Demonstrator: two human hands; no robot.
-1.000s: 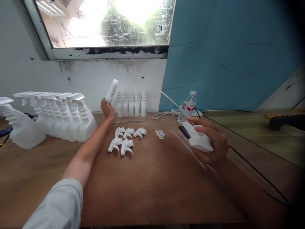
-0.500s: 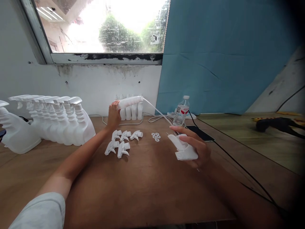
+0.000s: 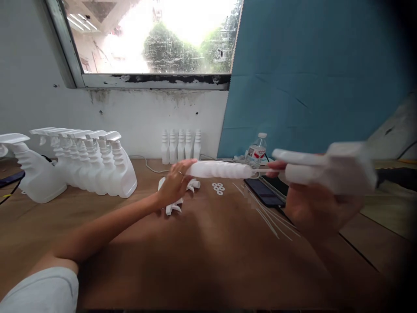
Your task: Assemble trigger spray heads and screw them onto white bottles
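My left hand (image 3: 176,183) is closed around the base of a white plastic bottle (image 3: 221,170), held sideways above the table with its ribbed neck pointing right. My right hand (image 3: 319,208) grips a white spray trigger head (image 3: 339,167), blurred by motion. From the head a thin dip tube (image 3: 263,170) runs left to the bottle's mouth; its far end is out of sight, seemingly inside the bottle. Loose trigger heads (image 3: 193,186) lie on the table, partly hidden behind my left hand. Small white washers (image 3: 218,188) lie in a cluster below the bottle.
Finished spray bottles (image 3: 97,165) stand in a row at left. Several bare bottles (image 3: 181,148) line the wall. Loose dip tubes (image 3: 272,217), a phone (image 3: 264,192) and a water bottle (image 3: 257,150) are at right. Cables run along the table's back and right.
The bottle has come down and right with my left hand and turned to nearly level. My right hand has risen and moved right with the trigger head, whose tube lines up with the bottle.
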